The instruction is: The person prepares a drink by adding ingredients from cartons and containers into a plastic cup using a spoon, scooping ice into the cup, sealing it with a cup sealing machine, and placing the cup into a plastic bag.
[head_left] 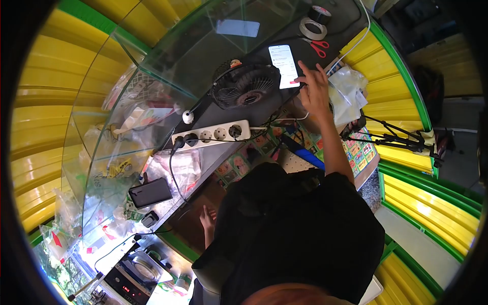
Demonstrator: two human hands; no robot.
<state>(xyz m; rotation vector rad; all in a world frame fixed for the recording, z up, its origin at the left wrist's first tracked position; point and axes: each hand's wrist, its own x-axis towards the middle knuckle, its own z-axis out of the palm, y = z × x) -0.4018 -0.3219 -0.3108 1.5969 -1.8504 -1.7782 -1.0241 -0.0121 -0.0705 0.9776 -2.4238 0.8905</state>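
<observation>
A phone (pixel 284 66) with a lit white screen lies on the dark counter, beside a black fan (pixel 245 86). My right hand (pixel 314 89) is over the phone's lower right edge, its fingers spread and a fingertip near a small red mark on the screen. Nothing is held in it. My left hand (pixel 208 218) hangs low beside my body, below the counter's edge, with its fingers apart and nothing in them. A white power strip (pixel 212 134) with black plugs lies between the fan and the counter's front edge.
Red scissors (pixel 319 48) and tape rolls (pixel 312 29) lie beyond the phone. Clear plastic bags (pixel 347 91) are at the right, near a black tripod (pixel 396 136). A dark phone case (pixel 150 193) lies at the left, near a glass case and a device with a red display (pixel 126 287).
</observation>
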